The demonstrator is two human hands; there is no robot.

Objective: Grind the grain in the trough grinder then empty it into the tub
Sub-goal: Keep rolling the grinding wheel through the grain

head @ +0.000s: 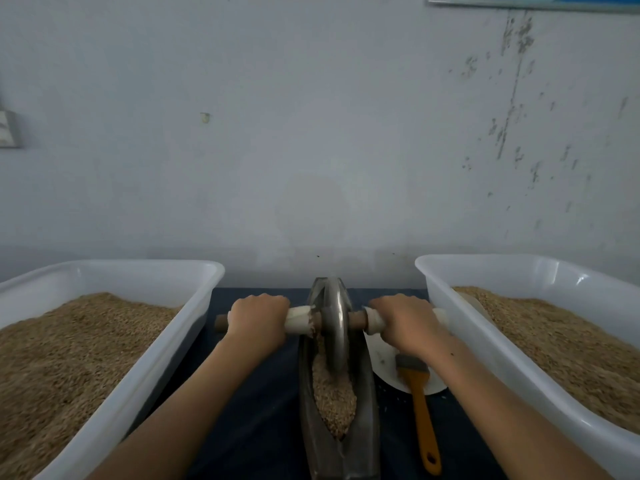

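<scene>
A dark metal boat-shaped trough runs away from me on the dark blue cloth, with tan grain heaped in its near half. A metal grinding wheel stands upright in the trough's far half on a wooden axle wrapped in white cloth. My left hand grips the axle left of the wheel. My right hand grips it on the right. A white tub of grain stands on the right and another white tub of grain on the left.
An orange-handled brush lies on a white plate just right of the trough, under my right forearm. A pale wall rises close behind the table. Both tubs crowd the trough's sides.
</scene>
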